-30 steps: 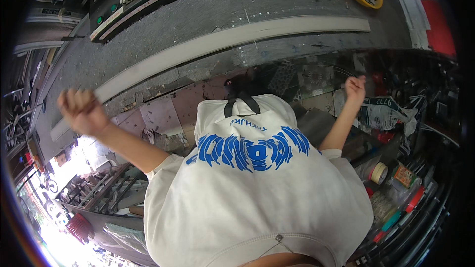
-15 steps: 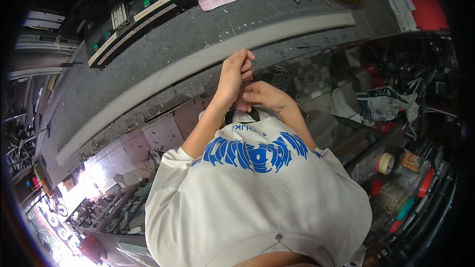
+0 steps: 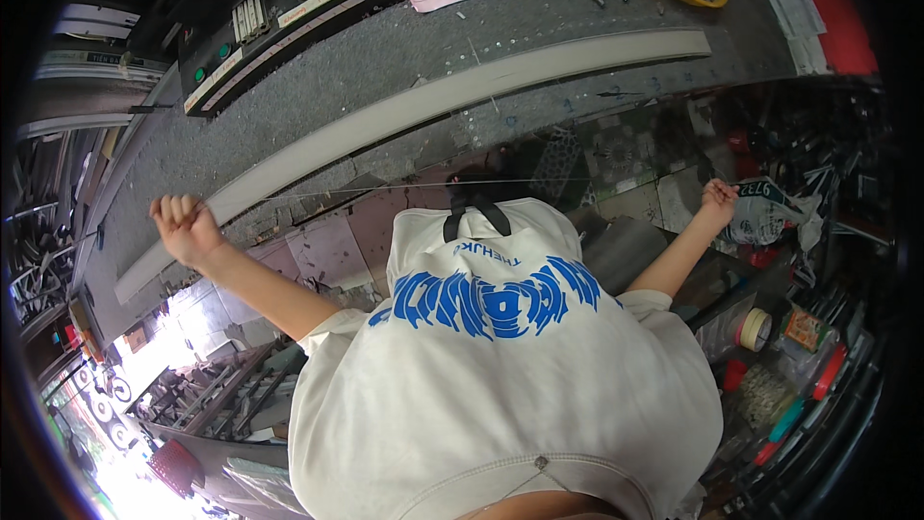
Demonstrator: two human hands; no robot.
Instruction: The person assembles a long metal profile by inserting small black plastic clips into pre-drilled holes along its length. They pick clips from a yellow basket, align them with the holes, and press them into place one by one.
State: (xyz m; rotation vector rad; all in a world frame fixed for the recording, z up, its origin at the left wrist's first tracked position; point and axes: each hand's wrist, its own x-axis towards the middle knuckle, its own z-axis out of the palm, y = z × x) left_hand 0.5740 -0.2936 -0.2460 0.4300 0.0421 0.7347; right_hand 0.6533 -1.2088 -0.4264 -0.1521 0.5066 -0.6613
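The L hand (image 3: 190, 231) and R hand (image 3: 719, 197) are wide apart, one far out on each side of the white shirt (image 3: 510, 385). Both are curled up like fists. A thin pale string (image 3: 385, 187) goes btwn them, across the front of the body. Its long way runs L to R and it looks tight. Near the R hand it gets too faint to see, but it heads right there — so my guess is both fists have it pinched.

The long grey strip (image 3: 539, 64) lies flat on the dark bench (image 3: 423, 48), mostly on the far side of the string. It goes on a slant, L end near the body, R end farther off; the fisheye bends it, so can't tell its true line. The L hand is nearer: in this view it's over the strip's L part — can't tell if they touch. The R hand is well apart from the strip's R end, w/ a printed bag (image 3: 763, 219) just beside it in view.
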